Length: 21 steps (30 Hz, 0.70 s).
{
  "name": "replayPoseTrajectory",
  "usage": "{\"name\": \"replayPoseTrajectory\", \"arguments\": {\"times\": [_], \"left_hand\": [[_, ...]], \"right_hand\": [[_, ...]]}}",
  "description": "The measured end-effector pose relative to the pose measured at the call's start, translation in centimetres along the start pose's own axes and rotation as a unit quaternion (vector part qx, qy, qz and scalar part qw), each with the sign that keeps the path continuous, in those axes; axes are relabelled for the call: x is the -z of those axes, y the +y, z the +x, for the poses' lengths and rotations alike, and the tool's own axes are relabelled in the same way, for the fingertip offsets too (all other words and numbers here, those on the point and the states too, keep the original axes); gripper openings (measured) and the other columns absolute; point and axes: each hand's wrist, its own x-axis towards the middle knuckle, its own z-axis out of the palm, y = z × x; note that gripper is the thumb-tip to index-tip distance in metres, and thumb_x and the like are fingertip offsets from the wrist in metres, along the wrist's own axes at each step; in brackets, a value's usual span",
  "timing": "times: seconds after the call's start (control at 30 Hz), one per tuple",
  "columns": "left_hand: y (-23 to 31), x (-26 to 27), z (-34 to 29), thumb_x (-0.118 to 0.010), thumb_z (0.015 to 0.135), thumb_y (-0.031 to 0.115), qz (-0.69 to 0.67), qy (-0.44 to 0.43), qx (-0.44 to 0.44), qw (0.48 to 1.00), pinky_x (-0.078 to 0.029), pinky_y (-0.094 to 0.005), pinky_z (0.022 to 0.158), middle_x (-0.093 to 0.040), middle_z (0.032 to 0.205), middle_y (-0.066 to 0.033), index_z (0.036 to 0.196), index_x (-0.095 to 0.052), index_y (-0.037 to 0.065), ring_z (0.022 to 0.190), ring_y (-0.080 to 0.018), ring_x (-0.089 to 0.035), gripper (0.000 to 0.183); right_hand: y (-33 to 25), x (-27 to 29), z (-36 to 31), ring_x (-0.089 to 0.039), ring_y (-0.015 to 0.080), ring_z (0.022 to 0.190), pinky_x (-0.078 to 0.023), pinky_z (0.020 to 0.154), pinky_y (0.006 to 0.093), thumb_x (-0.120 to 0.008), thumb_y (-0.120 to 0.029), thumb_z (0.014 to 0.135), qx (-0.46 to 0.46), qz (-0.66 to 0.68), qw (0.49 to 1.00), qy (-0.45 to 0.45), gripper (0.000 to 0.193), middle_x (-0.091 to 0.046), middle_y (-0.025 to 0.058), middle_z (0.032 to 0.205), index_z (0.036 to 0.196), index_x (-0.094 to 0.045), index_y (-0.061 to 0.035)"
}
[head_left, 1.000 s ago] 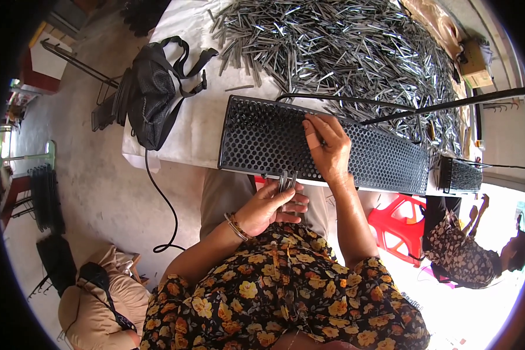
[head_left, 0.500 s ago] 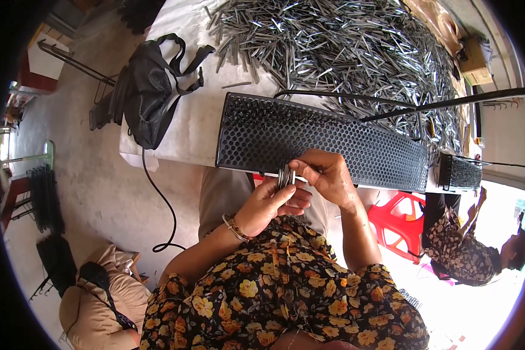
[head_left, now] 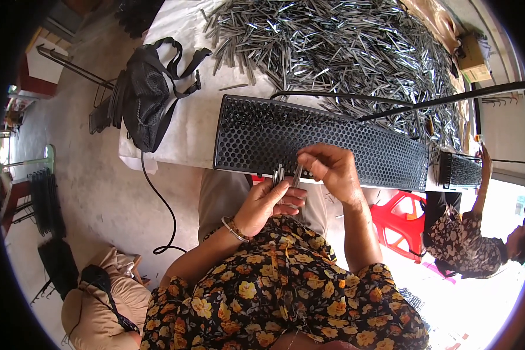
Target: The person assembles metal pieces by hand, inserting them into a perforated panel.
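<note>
A small bunch of thin grey metal strips (head_left: 279, 173) stands up out of my left hand (head_left: 263, 205), whose fingers are closed around it. My right hand (head_left: 336, 172) pinches a single strip (head_left: 297, 175) between thumb and fingers, just right of the bunch. Both hands are at the near edge of a long black tray (head_left: 356, 146) full of round holes. Dark strips stand in holes along the tray's far left part. Behind it, a wide heap of loose dark strips (head_left: 338, 52) covers much of the table.
A black bag (head_left: 149, 105) lies at the table's left, a cord hanging from it. Black metal rods (head_left: 449, 103) cross above the tray. At right are a red plastic stool (head_left: 398, 221), another tray of strips (head_left: 462, 172) and a co-worker (head_left: 472, 239). Another person (head_left: 114, 280) sits lower left.
My right hand has drawn slightly right, parting one strip from the bunch in my left hand. The co-worker's arm at right has risen toward the smaller tray.
</note>
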Motion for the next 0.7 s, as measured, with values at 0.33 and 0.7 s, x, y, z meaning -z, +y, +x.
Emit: {"name": "replayPoseTrajectory", "arguments": {"times": [0.33, 0.7], "left_hand": [[0.1, -0.7, 0.2, -0.043, 0.101, 0.028, -0.062, 0.026, -0.03, 0.997, -0.054, -0.0307, 0.079, -0.065, 0.11, -0.0121, 0.12, -0.053, 0.003, 0.095, -0.0174, -0.065, 0.033], [0.2, -0.9, 0.0, -0.049, 0.099, 0.019, 0.055, 0.053, -0.08, 0.994, -0.057, -0.0291, 0.072, -0.066, 0.105, -0.0142, 0.112, -0.055, 0.0, 0.089, -0.0187, -0.067, 0.024]], "right_hand": [[-0.1, -0.6, 0.8, -0.048, 0.0023, 0.059, -0.039, 0.051, 0.0179, -0.07, -0.015, 0.086, -0.017, 0.079, 0.997, 0.016, 0.02, -0.063, -0.0008, 0.078, 0.099, -0.066, 0.0004], [0.5, -0.1, 0.3, -0.061, 0.0079, 0.072, -0.049, 0.064, 0.0227, -0.067, -0.012, 0.087, -0.007, 0.001, 1.0, -0.011, 0.019, -0.068, 0.0058, 0.081, 0.1, -0.067, 0.0018]]}}
